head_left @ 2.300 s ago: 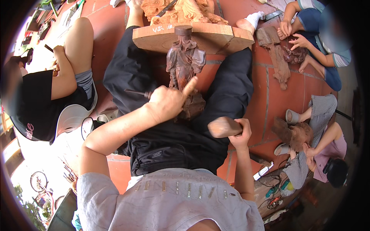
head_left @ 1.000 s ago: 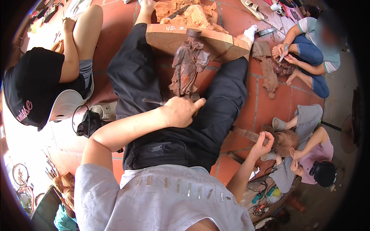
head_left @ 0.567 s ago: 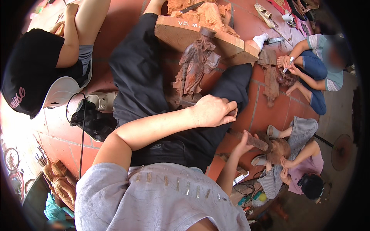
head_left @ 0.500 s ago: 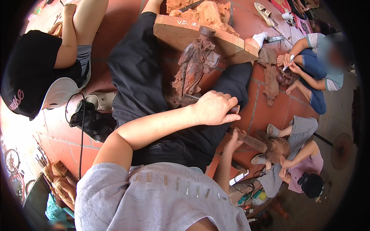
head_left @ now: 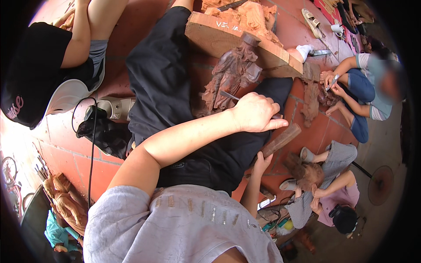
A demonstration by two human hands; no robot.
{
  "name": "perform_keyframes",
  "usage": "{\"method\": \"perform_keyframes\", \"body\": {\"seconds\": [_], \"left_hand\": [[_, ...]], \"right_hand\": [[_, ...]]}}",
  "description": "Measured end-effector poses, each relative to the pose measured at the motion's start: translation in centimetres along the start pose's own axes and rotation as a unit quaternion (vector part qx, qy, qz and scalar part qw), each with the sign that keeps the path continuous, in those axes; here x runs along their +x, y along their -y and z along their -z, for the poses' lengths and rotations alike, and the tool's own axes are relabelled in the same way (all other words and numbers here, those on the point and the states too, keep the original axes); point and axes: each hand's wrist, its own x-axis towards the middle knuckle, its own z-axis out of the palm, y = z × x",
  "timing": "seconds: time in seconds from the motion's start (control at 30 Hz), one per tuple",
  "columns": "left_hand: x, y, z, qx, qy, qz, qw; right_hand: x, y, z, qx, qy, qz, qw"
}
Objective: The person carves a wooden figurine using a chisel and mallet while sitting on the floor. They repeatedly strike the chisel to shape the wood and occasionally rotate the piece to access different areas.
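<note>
A dark reddish-brown carved wooden statue (head_left: 232, 72) of a robed figure stands between my black-trousered legs, leaning a little to the right. My left hand (head_left: 258, 111) is closed around a chisel (head_left: 229, 95), whose thin blade points at the statue's lower robe. The chisel's handle is mostly hidden in the fist, with its butt end poking out on the right. Lower right, my right hand (head_left: 262, 163) grips a wooden mallet (head_left: 283, 139) shaped like a thick stick. Its upper end is close to the chisel's butt, with a small gap between them.
Beyond the statue, a thick wooden block (head_left: 237, 41) bears a pale orange carving (head_left: 245, 17). People sit close by on the left and right, two of them working on dark wood pieces. A black cable (head_left: 93, 153) runs down the left. Carved figures (head_left: 68, 206) stand lower left.
The mallet has swung up and tilted toward the chisel's butt. The chisel's blade has moved up from the statue's base to its lower robe. The whole view has shifted slightly.
</note>
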Motion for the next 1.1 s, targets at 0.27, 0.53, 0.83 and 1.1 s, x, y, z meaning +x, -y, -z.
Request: {"method": "perform_keyframes", "body": {"seconds": [0.27, 0.53, 0.83, 1.1], "left_hand": [[-0.3, 1.2, -0.7, 0.030, -0.010, -0.018, 0.999], [-0.9, 1.3, -0.6, 0.032, -0.107, -0.066, 0.992], [0.0, 1.9, -0.2, -0.027, -0.157, -0.050, 0.986], [0.2, 2.0, -0.5, -0.004, -0.147, -0.035, 0.988]], "right_hand": [[-0.3, 6.7, -0.6, -0.196, 0.070, 0.140, 0.968], [0.1, 9.7, -1.9, -0.047, 0.089, 0.175, 0.979], [-0.5, 9.3, -2.4, -0.091, 0.147, 0.157, 0.972], [-0.7, 10.9, -3.0, -0.123, 0.135, 0.158, 0.970]]}}
